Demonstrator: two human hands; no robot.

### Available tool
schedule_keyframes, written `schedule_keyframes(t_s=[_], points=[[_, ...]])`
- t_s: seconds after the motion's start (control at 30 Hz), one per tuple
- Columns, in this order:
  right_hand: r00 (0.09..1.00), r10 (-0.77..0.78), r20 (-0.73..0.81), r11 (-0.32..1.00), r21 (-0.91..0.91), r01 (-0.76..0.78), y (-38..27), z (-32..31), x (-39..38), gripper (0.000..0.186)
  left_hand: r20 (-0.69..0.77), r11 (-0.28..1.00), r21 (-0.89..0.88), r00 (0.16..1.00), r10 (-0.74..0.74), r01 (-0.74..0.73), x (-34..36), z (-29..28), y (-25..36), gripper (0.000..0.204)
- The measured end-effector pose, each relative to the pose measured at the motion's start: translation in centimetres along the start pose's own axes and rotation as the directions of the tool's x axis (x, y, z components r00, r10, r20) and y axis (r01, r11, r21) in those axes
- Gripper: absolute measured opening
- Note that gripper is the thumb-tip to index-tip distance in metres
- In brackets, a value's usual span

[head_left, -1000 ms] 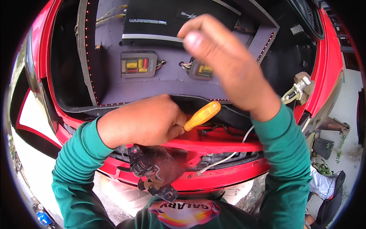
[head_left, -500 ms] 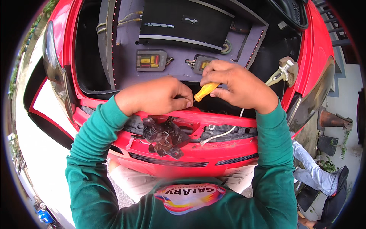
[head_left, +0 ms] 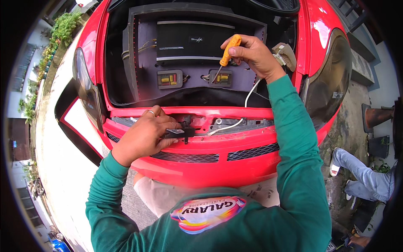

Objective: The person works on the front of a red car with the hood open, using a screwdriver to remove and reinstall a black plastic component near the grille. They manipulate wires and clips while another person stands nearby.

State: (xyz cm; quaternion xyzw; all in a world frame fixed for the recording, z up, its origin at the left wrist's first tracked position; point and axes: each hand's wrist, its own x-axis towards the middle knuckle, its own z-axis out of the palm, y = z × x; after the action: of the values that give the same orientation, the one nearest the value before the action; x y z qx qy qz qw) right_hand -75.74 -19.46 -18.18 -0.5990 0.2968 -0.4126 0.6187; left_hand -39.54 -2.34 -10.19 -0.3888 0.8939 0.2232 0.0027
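Head view, landmark: red crossbar (head_left: 235,112).
Yellow screwdriver (head_left: 231,49): beyond the crossbar, over the open compartment (head_left: 201,98); long axis slants, tip lower, leftward and toward the crossbar.
Right hand (head_left: 255,58): beyond the crossbar; fingers and thumb closed around the screwdriver handle.
Black bracket (head_left: 185,133): near side of the crossbar, left of its middle; nearward and left of the screwdriver tip, well apart.
Left hand (head_left: 149,133): nearer hand to the bracket; fingers and thumb pinch its left end.

orange-handled screwdriver (head_left: 230,51) | tilted, tip down-left | black part (head_left: 187,132) | partly hidden, below-left of screwdriver
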Motion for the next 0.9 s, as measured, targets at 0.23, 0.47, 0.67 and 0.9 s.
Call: schedule_keyframes(t_s=[0.23,0.47,0.67,0.9], points=[[1.000,0.015,0.020,1.000,-0.003,-0.015,1.0,-0.5,0.7,0.034,0.258,0.993,0.103,0.962,-0.087,0.062,-0.9,-7.1,6.3,0.042],[0.999,0.049,0.000,0.979,0.198,-0.048,0.9,-0.1,0.6,0.032,0.217,0.995,-0.023,0.972,-0.086,0.093,-6.4,-10.6,10.4,0.038],[0.999,0.044,0.030,0.964,0.260,-0.050,-0.9,0.5,0.0,0.033,0.043,0.970,0.005,0.969,-0.243,0.243,-8.1,-10.7,7.6,0.039],[0.931,0.016,0.364,0.745,-0.625,0.232,-7.9,7.1,-4.5,0.023,-0.003,0.930,0.125,0.938,-0.347,0.345,-6.7,-8.1,4.1,0.040]])
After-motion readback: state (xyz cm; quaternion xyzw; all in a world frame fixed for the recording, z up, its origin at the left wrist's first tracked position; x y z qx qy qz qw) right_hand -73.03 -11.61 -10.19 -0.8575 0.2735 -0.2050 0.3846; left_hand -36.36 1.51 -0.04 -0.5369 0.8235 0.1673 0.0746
